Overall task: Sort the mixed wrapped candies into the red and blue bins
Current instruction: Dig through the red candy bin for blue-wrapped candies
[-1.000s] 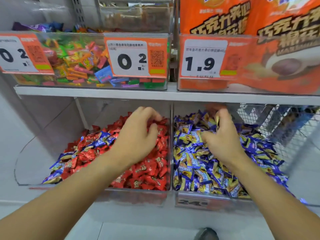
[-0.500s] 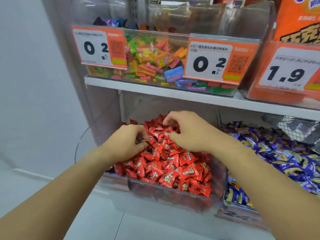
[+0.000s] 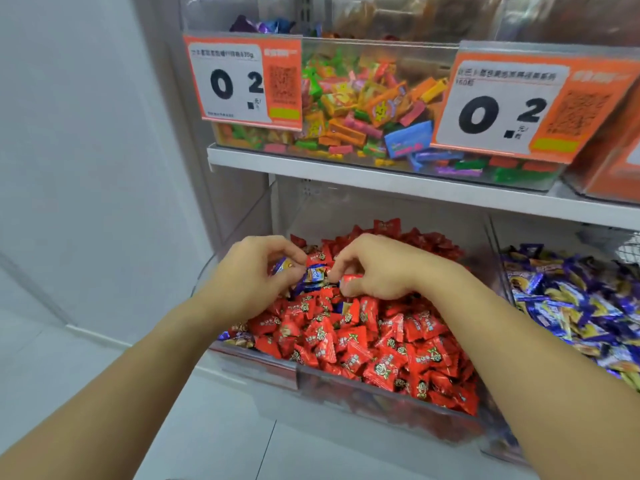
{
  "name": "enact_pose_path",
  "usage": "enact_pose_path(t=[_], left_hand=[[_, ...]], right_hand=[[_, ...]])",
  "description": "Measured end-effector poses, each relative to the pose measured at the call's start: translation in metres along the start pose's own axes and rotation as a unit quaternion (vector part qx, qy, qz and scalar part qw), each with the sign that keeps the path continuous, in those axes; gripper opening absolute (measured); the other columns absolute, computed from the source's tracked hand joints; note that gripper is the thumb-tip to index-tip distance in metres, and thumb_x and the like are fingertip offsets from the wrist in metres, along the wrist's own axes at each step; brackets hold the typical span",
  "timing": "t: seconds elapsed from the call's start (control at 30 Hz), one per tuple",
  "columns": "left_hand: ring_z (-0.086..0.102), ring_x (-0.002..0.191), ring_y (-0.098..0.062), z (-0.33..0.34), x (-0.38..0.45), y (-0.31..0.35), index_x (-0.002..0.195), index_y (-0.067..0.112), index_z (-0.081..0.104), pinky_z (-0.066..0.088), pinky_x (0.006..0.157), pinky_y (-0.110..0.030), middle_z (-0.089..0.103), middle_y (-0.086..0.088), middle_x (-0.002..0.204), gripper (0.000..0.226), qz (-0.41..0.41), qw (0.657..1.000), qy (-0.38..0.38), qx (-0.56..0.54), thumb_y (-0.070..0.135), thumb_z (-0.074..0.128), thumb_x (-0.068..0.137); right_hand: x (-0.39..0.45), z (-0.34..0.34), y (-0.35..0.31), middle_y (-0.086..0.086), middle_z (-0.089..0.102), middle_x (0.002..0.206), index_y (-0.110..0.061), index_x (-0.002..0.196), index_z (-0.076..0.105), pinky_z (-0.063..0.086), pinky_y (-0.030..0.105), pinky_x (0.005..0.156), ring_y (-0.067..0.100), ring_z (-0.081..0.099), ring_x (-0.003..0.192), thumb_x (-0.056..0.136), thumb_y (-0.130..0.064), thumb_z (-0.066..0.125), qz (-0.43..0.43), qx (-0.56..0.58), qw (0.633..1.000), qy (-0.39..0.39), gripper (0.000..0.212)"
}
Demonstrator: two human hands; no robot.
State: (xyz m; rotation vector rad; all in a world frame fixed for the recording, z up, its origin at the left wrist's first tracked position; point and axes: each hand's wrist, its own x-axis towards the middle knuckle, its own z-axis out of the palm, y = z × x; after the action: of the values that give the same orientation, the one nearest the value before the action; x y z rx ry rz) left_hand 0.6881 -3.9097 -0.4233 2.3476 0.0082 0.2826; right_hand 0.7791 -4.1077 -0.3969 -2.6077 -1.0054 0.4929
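- Hands both over red bin now, no longer one per bin
- Left hand pinches blue candies, strays to move
- Right hand pinches a red candy

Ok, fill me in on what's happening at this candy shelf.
A person is sorting wrapped candies on the lower shelf. Both hands are in the bin of red candies. The left hand holds blue-wrapped candies picked out of the red pile, and the right hand pinches a red candy. A few more blue wrappers lie at the bin's front-left corner. The bin of blue candies sits just to the right.
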Motion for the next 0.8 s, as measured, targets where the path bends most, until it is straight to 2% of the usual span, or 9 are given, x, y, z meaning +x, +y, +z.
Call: enact_pose_path(t=[0.1, 0.2, 0.27, 0.33, 0.37, 0.43, 0.57, 0.7, 0.8], left_hand=[[0.071, 0.071, -0.011, -0.002, 0.005, 0.008, 0.094, 0.026, 0.067, 0.056, 0.064, -0.032, 0.072, 0.008, 0.088, 0.015, -0.036, 0.996, 0.055, -0.054, 0.013, 0.061, 0.095], [0.066, 0.065, -0.019, 0.005, 0.019, 0.012, 0.095, 0.020, 0.062, 0.052, 0.055, -0.033, 0.065, -0.004, 0.085, 0.023, -0.070, 0.994, 0.063, -0.052, 0.004, 0.046, 0.097], [0.060, 0.071, -0.015, 0.013, 0.031, 0.010, 0.098, 0.021, 0.062, 0.047, 0.064, -0.030, 0.062, -0.003, 0.089, 0.010, -0.046, 0.998, 0.006, 0.052, 0.019, 0.054, 0.094], [0.057, 0.092, -0.017, 0.020, 0.039, 0.005, 0.109, 0.023, 0.063, 0.047, 0.079, -0.030, 0.055, -0.002, 0.099, 0.033, -0.016, 0.976, -0.107, 0.188, 0.045, 0.066, 0.086], [0.056, 0.096, -0.019, 0.024, 0.041, 0.002, 0.108, 0.025, 0.063, 0.045, 0.080, -0.029, 0.052, 0.000, 0.096, 0.038, -0.004, 0.963, -0.149, 0.226, 0.052, 0.069, 0.082], [0.055, 0.090, -0.019, 0.026, 0.043, -0.001, 0.092, 0.025, 0.063, 0.038, 0.074, -0.025, 0.045, 0.007, 0.083, 0.028, 0.019, 0.957, -0.159, 0.244, 0.050, 0.071, 0.082], [0.051, 0.076, -0.019, 0.019, 0.042, -0.005, 0.086, 0.012, 0.062, 0.035, 0.067, -0.029, 0.047, 0.001, 0.083, 0.022, 0.020, 0.981, -0.043, 0.189, 0.032, 0.061, 0.095], [0.050, 0.061, -0.016, 0.008, 0.033, -0.007, 0.073, 0.013, 0.049, 0.029, 0.051, -0.025, 0.052, -0.001, 0.068, 0.031, -0.008, 0.987, 0.060, 0.152, 0.030, 0.056, 0.098], [0.057, 0.061, -0.018, 0.002, 0.026, -0.006, 0.086, 0.015, 0.054, 0.041, 0.051, -0.028, 0.060, -0.001, 0.070, 0.018, 0.001, 0.984, 0.099, 0.147, 0.027, 0.053, 0.099]], right_hand=[[-0.004, -0.015, 0.002, -0.009, 0.073, 0.099, -0.028, 0.114, 0.072, 0.054, 0.030, 0.088, 0.009, 0.067, 0.093, 0.090, -0.022, 0.073, 0.022, 0.035, 0.999, -0.020, 0.025], [-0.002, -0.021, 0.001, -0.009, 0.075, 0.091, -0.027, 0.109, 0.072, 0.054, 0.029, 0.085, 0.009, 0.069, 0.088, 0.089, -0.029, 0.073, 0.020, 0.075, 0.997, 0.003, 0.020], [0.001, -0.020, -0.002, -0.010, 0.074, 0.089, -0.026, 0.105, 0.072, 0.054, 0.028, 0.083, 0.009, 0.069, 0.084, 0.087, -0.030, 0.075, 0.015, 0.080, 0.996, 0.024, 0.018], [0.004, -0.017, -0.004, -0.009, 0.073, 0.090, -0.025, 0.104, 0.073, 0.053, 0.025, 0.078, 0.008, 0.068, 0.083, 0.087, -0.026, 0.075, 0.013, 0.054, 0.998, 0.024, 0.017], [0.005, -0.014, -0.006, -0.008, 0.072, 0.091, -0.024, 0.105, 0.073, 0.052, 0.024, 0.076, 0.009, 0.067, 0.083, 0.088, -0.023, 0.074, 0.011, 0.041, 0.999, 0.021, 0.017], [0.008, -0.009, -0.006, -0.006, 0.071, 0.093, -0.021, 0.106, 0.070, 0.053, 0.026, 0.077, 0.012, 0.068, 0.086, 0.088, -0.022, 0.073, 0.006, 0.027, 0.999, 0.030, 0.018], [0.016, -0.003, -0.007, -0.006, 0.066, 0.095, -0.021, 0.107, 0.064, 0.055, 0.037, 0.088, 0.014, 0.065, 0.090, 0.087, -0.022, 0.074, -0.006, 0.030, 0.998, 0.056, 0.022], [0.028, 0.007, -0.019, -0.004, 0.066, 0.098, -0.019, 0.112, 0.062, 0.054, 0.036, 0.089, 0.017, 0.064, 0.093, 0.086, -0.027, 0.076, -0.023, 0.021, 0.999, 0.033, 0.031], [0.038, 0.013, -0.022, -0.003, 0.066, 0.103, -0.022, 0.111, 0.061, 0.054, 0.035, 0.087, 0.018, 0.063, 0.096, 0.083, -0.034, 0.080, -0.014, 0.016, 0.999, 0.024, 0.036]])
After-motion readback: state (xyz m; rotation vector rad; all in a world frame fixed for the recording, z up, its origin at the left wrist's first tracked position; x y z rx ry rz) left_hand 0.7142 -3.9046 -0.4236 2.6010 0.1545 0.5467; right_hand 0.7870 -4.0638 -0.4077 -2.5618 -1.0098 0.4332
